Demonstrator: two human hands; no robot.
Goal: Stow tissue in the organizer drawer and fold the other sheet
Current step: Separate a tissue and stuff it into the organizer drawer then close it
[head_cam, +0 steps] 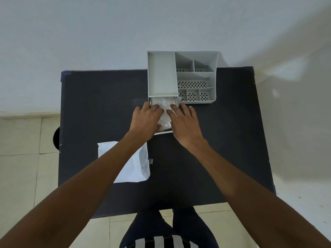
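A white organizer (162,74) stands at the far middle of the dark table (215,140). Its drawer (163,132) is pulled out toward me, and crumpled white tissue (165,106) lies inside it. My left hand (146,119) and my right hand (184,122) both rest flat on the tissue with fingers spread, pressing it down into the drawer. A second white sheet (138,163) lies flat on the table at the near left, partly hidden under my left forearm.
The organizer's right side has several perforated compartments (194,84), all without contents. A white wall rises behind the table. Tiled floor and my legs (168,230) show below the table's near edge.
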